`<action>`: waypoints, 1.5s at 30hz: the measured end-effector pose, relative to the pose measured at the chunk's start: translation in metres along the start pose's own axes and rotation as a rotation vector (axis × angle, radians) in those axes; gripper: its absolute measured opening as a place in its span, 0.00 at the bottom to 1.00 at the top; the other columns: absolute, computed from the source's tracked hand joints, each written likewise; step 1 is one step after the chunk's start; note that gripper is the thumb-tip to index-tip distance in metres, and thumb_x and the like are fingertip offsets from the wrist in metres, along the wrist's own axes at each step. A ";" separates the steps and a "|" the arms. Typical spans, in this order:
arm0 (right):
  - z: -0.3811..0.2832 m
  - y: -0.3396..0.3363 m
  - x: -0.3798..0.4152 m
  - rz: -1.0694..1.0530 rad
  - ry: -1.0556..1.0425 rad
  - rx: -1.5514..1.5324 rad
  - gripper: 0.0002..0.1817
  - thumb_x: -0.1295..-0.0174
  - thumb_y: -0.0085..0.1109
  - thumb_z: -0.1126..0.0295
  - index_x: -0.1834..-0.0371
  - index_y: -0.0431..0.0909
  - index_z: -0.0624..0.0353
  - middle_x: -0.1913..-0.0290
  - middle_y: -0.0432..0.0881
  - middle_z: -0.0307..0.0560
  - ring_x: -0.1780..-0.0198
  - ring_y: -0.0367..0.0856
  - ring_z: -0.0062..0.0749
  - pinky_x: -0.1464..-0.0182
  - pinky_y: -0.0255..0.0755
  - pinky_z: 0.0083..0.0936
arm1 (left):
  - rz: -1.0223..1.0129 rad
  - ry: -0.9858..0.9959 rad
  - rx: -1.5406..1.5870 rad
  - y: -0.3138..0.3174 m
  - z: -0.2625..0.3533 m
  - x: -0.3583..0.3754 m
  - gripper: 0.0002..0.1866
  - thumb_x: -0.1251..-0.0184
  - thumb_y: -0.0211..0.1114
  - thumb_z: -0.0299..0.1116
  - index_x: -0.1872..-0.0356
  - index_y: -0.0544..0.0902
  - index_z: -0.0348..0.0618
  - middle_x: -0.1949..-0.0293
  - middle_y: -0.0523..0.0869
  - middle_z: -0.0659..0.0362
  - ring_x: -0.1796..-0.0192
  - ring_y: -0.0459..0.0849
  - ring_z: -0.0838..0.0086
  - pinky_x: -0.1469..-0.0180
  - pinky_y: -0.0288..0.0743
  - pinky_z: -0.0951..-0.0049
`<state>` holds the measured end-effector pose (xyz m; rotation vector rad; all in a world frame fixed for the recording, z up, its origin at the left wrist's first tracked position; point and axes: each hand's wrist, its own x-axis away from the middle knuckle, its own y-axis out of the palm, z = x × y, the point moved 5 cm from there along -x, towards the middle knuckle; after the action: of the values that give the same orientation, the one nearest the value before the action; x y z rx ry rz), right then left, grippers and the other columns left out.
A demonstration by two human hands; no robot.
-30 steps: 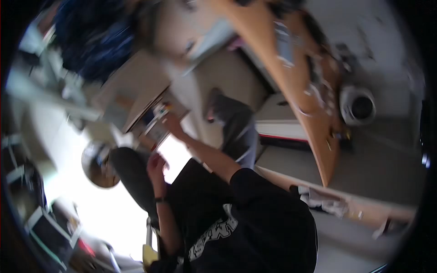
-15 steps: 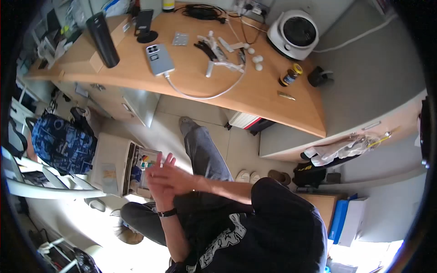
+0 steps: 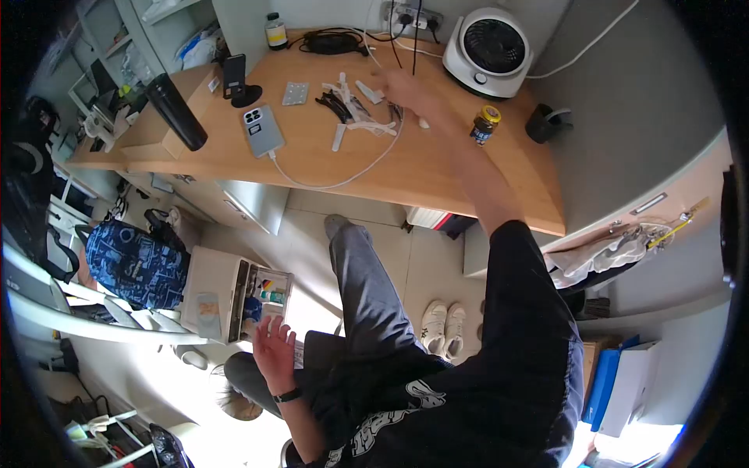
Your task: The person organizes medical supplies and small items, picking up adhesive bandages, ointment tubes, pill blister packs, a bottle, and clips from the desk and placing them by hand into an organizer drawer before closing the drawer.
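Observation:
My right hand point(image 3: 402, 87) reaches over the back of the desk, beside a heap of black and white strips point(image 3: 347, 105) and the white charging cable point(image 3: 382, 160). Its fingers point left and are blurred, so I cannot make out whether they hold anything. A small white ball point(image 3: 424, 122) peeks out by the wrist; the forearm covers the spot where the others lay. My left hand point(image 3: 275, 355), with a black band at the wrist, hangs over my lap. Its fingers are spread and nothing is in them. Near it stands an open drawer point(image 3: 287, 285) with small packets inside.
On the desk point(image 3: 226, 156) are a grey phone point(image 3: 264, 131), a blister pack point(image 3: 295, 93), a yellow-lidded jar point(image 3: 485, 125), a white fan point(image 3: 488, 54), a black mug point(image 3: 544, 122) and a black tumbler point(image 3: 176, 111). A blue backpack point(image 3: 136, 261) sits left; white shoes point(image 3: 443, 327) stand below.
My hands, together above the lap before, have come apart. The right has gone forward and up over the desk; the left has dropped slightly and opened out. The view has shifted a little.

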<state>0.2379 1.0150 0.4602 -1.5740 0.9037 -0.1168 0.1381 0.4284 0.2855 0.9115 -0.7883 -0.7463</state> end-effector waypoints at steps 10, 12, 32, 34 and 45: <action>-0.001 -0.003 -0.002 -0.335 0.136 0.294 0.11 0.43 0.59 0.66 0.58 0.81 0.54 0.58 0.83 0.53 0.54 0.81 0.51 0.55 0.74 0.43 | 0.142 0.226 -0.020 -0.041 0.040 0.045 0.17 0.27 0.47 0.44 0.49 0.75 0.45 0.53 0.81 0.54 0.55 0.79 0.68 0.49 0.73 0.61; 0.029 0.006 -0.012 -0.123 0.159 0.187 0.11 0.42 0.58 0.65 0.60 0.81 0.58 0.60 0.83 0.55 0.57 0.82 0.49 0.57 0.75 0.41 | 0.161 0.252 -0.033 -0.048 0.045 0.049 0.17 0.27 0.48 0.44 0.49 0.75 0.45 0.55 0.81 0.55 0.56 0.79 0.68 0.50 0.73 0.62; -0.357 0.024 0.173 -0.409 0.069 -1.566 0.06 0.38 0.59 0.74 0.61 0.79 0.65 0.67 0.83 0.42 0.70 0.79 0.19 0.70 0.76 0.20 | 0.020 0.452 -0.650 0.126 0.092 0.013 0.22 0.33 0.56 0.34 0.43 0.71 0.31 0.58 0.81 0.56 0.59 0.79 0.75 0.54 0.74 0.74; -0.399 0.027 0.194 -0.623 0.187 -1.543 0.06 0.38 0.59 0.74 0.61 0.79 0.66 0.69 0.82 0.41 0.71 0.79 0.19 0.72 0.75 0.19 | 0.088 0.570 -0.749 0.132 0.102 0.015 0.22 0.38 0.62 0.27 0.42 0.73 0.35 0.58 0.82 0.58 0.60 0.79 0.78 0.56 0.73 0.79; -0.442 0.060 0.223 -0.797 0.250 -1.645 0.09 0.39 0.57 0.78 0.56 0.76 0.62 0.58 0.82 0.44 0.56 0.81 0.25 0.52 0.76 0.21 | 0.009 1.308 -1.640 0.106 0.120 0.069 0.17 0.59 0.70 0.21 0.62 0.86 0.47 0.64 0.83 0.59 0.69 0.80 0.69 0.69 0.72 0.73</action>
<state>0.1194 0.5324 0.4219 -3.4700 0.3681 -0.1317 0.0961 0.3692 0.4442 -0.2562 0.9671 -0.3926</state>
